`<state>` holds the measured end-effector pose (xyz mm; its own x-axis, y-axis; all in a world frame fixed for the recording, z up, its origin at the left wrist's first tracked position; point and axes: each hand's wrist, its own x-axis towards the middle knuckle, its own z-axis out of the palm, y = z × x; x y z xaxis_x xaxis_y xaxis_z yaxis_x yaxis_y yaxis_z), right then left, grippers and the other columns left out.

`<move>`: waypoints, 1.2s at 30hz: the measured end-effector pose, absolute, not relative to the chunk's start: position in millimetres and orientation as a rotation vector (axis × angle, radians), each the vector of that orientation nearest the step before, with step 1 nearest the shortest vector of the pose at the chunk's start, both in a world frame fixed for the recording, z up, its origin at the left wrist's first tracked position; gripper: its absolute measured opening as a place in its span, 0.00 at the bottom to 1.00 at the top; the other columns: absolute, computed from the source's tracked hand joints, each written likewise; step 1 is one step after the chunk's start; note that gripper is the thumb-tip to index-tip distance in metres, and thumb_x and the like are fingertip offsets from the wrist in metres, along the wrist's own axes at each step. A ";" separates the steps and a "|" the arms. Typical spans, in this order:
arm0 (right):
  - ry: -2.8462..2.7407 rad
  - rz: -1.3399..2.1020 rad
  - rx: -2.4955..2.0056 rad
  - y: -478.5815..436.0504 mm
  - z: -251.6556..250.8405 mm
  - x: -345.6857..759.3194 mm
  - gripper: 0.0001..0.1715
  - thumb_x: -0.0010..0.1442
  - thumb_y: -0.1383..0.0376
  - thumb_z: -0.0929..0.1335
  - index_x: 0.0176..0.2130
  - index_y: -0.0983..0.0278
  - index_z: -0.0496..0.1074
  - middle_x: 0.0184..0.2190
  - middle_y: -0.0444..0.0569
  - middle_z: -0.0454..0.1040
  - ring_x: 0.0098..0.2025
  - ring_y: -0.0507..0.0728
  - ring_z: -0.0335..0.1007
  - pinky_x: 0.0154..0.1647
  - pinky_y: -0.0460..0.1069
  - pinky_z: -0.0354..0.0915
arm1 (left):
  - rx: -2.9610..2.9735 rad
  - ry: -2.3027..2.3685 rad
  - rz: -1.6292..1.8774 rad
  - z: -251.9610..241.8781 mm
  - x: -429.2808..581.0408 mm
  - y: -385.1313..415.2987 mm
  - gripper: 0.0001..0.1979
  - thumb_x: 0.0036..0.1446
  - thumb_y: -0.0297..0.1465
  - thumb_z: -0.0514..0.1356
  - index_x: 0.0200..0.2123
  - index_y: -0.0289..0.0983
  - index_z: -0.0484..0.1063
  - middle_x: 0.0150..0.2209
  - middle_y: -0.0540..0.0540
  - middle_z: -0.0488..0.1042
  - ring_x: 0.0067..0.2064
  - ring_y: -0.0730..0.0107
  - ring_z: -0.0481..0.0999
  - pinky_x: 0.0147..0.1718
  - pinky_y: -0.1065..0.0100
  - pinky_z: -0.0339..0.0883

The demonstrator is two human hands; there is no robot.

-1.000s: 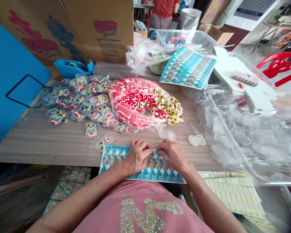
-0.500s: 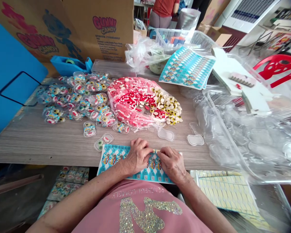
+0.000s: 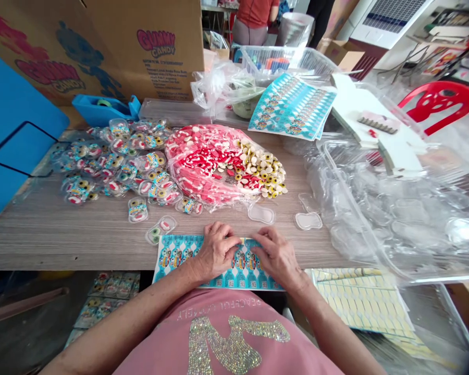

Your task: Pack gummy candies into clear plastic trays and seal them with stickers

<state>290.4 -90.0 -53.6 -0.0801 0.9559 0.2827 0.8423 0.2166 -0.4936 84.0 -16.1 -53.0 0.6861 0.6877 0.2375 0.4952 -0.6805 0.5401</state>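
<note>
A blue sheet of candy stickers (image 3: 183,255) lies at the table's front edge, close against my body. My left hand (image 3: 218,251) rests on the middle of the sheet, its fingers curled and thumb and forefinger meeting near the top edge. Just to its right, my right hand (image 3: 275,256) pinches at the same edge with bent fingers. A small yellowish strip shows between the two hands. Beyond them lie an open clear candy pack (image 3: 161,229) holding gummies and an empty clear plastic shell (image 3: 261,213).
A plastic bag of red and white gummies (image 3: 195,182) sits behind the hands. Filled candy packs (image 3: 113,161) are heaped left, below a blue tape dispenser (image 3: 105,109). More sticker sheets (image 3: 293,107) lie at the back. A clear bin (image 3: 352,213) of shells stands right.
The view has shifted slightly, so everything sits a little further left. My right hand has lifted and drawn a bit away from the left along the sheet's top edge.
</note>
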 end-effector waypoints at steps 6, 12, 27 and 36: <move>-2.039 0.076 -1.546 -90.7 -60.5 281.5 0.15 0.62 0.73 0.64 0.33 0.62 0.78 0.36 0.51 0.73 0.35 0.54 0.68 0.36 0.49 0.63 | 2.457 0.955 0.486 -47.6 85.3 -15.6 0.19 0.58 0.26 0.61 0.53 0.38 0.73 0.43 0.42 0.74 0.47 0.56 0.67 0.46 0.54 0.57; -1.939 0.183 -1.458 -94.3 -62.6 285.1 0.13 0.64 0.71 0.64 0.41 0.60 0.78 0.42 0.52 0.72 0.33 0.52 0.69 0.36 0.49 0.67 | 2.529 0.904 0.285 -32.2 96.4 -12.3 0.14 0.57 0.31 0.62 0.47 0.45 0.78 0.41 0.43 0.71 0.47 0.55 0.65 0.45 0.53 0.55; -2.002 0.213 -1.775 -85.2 -53.8 302.3 0.11 0.64 0.69 0.66 0.36 0.61 0.78 0.36 0.49 0.75 0.37 0.54 0.74 0.35 0.46 0.66 | 2.514 0.927 0.390 -42.3 99.5 -16.4 0.09 0.57 0.32 0.63 0.42 0.41 0.79 0.40 0.42 0.70 0.47 0.55 0.63 0.45 0.52 0.54; -1.976 0.146 -1.733 -92.5 -60.7 298.9 0.12 0.66 0.70 0.63 0.35 0.63 0.75 0.36 0.50 0.75 0.36 0.54 0.73 0.35 0.46 0.65 | 2.510 0.915 0.393 -42.3 99.1 -17.3 0.09 0.56 0.32 0.63 0.42 0.42 0.79 0.40 0.42 0.71 0.47 0.54 0.64 0.45 0.51 0.54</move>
